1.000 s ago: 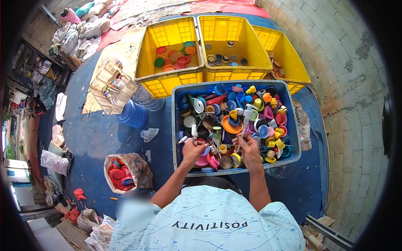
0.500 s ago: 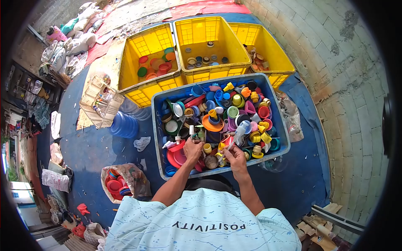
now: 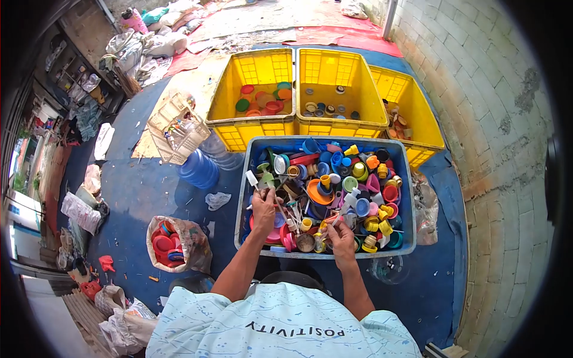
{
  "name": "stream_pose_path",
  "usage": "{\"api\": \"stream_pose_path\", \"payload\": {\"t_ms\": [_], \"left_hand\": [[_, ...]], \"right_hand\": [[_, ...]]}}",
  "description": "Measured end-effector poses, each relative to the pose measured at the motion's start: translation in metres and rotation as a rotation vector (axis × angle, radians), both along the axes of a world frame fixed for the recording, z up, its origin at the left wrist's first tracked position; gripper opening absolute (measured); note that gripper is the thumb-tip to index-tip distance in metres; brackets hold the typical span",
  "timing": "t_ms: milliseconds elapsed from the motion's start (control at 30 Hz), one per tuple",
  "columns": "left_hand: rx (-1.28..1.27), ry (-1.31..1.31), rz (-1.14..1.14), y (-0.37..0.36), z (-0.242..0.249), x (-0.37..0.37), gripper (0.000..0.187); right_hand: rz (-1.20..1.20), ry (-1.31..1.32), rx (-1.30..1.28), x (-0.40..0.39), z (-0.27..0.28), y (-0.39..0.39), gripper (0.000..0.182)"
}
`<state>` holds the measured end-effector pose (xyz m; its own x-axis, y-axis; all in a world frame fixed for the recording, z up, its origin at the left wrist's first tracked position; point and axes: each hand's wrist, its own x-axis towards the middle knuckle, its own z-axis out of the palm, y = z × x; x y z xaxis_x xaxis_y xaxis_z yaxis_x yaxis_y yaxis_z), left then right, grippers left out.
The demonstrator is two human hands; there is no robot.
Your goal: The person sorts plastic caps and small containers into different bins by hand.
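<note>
A blue crate [image 3: 409, 206] full of mixed plastic caps and lids lies right in front of me. Over its left part, my left hand [image 3: 263, 210] is closed on a white pump top [image 3: 251, 178] and a green one [image 3: 268, 179], with thin tubes hanging below. My right hand [image 3: 341, 240], at the crate's near edge, is pinched on a pale translucent spray top [image 3: 347, 201] that points up and away. Under both hands lie pink, red and yellow caps, and an orange lid [image 3: 316, 192] sits mid-crate.
Three yellow crates [image 3: 250, 128] with sorted caps stand beyond the blue one. Left are a beige basket [image 3: 179, 128], a blue bottle [image 3: 199, 169] and a sack [image 3: 200, 244] of red lids. A block wall [image 3: 495, 179] rises at right.
The view has shifted, so the crates appear lower and farther right. My left hand has moved toward the crate's left side with the pump tops. My right hand still has the spray top.
</note>
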<state>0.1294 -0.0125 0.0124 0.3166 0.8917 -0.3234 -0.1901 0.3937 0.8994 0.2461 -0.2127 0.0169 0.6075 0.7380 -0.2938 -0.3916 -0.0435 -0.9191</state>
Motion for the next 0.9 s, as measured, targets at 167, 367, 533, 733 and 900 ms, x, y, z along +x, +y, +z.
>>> {"api": "stream_pose_path", "payload": {"t_ms": [167, 367, 533, 733, 900], "left_hand": [[-0.141, -0.268, 0.199, -0.009, -0.009, -0.046, 0.023], [-0.261, -0.244, 0.268, -0.020, -0.010, -0.122, 0.022], [-0.237, -0.098, 0.336, -0.008, -0.005, -0.204, 0.028], [-0.187, 0.064, 0.419, 0.021, -0.046, -0.328, 0.019], [-0.137, 0.099, 0.452, 0.063, -0.062, -0.447, 0.015]], "right_hand": [[0.106, 0.137, 0.026, -0.018, 0.003, 0.016, 0.022], [0.249, 0.141, 0.013, -0.052, 0.001, 0.045, 0.021], [0.457, 0.057, -0.043, -0.113, 0.000, 0.106, 0.019], [0.635, 0.085, -0.064, -0.238, -0.012, 0.212, 0.019], [0.804, 0.114, -0.113, -0.365, -0.022, 0.298, 0.025]]}}
